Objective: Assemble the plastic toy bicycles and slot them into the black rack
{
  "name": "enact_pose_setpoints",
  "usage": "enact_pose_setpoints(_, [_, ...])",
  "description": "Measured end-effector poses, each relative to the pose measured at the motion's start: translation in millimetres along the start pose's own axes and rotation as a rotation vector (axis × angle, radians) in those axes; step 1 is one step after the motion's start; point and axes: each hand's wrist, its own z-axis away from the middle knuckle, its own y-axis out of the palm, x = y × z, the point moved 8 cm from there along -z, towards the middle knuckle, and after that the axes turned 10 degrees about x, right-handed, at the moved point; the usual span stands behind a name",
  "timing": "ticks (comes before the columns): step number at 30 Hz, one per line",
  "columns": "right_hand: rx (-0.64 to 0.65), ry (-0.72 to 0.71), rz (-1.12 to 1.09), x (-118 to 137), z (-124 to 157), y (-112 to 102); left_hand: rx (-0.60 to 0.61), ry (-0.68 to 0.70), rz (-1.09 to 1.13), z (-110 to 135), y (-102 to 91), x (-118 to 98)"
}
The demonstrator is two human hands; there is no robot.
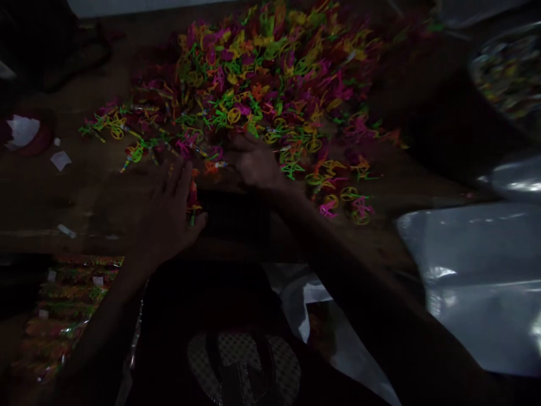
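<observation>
A big heap of small bright plastic pieces (pixel 270 67), pink, yellow, green and orange, some with wheel-like rings and striped sticks, covers the table. My right hand (pixel 258 164) is at the heap's near edge, its fingers curled among the pieces; what they grip is hidden in the dim light. My left hand (pixel 171 206) lies to the left with fingers stretched forward and thumb apart. Beside its index finger and thumb are a few orange and green plastic pieces (pixel 193 194), at the left end of a dark shallow tray (pixel 236 217). Whether the hand touches them I cannot tell.
Clear plastic bags (pixel 477 282) lie at the right, below a large container (pixel 507 84) of mixed small items. Packed strips of colourful pieces (pixel 67 304) sit at lower left. A round reddish container (pixel 36 138) with white paper stands at the left, near paper scraps (pixel 61 161).
</observation>
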Motion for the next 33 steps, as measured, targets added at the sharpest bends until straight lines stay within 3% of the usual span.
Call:
enact_pose_setpoints(3, [-0.095, 0.163, -0.193, 0, 37, -5, -0.002, 0.012, 0.01, -1, -5.3, -2])
enact_pose_setpoints(6, [-0.169, 0.238, -0.422, 7, 60, -1, 0.019, 0.002, -0.016, 0, -13.2, -7])
enact_pose_setpoints(12, [-0.237, 0.367, -0.591, 9, 66, 0, -0.005, -0.025, -0.032, -4, -31.7, -7])
enact_pose_setpoints(17, [-0.198, 0.42, -0.735, 9, 68, 2, 0.034, -0.051, -0.016, -26, -29.2, -4])
enact_pose_setpoints(24, [-0.154, 0.472, -0.543, 5, 73, -2, 0.027, -0.053, 0.033, -34, -18.3, -5])
enact_pose_setpoints(33, [-0.172, 0.355, -0.376, 19, 90, 0, 0.043, -0.071, -0.087, -36, -13.3, -4])
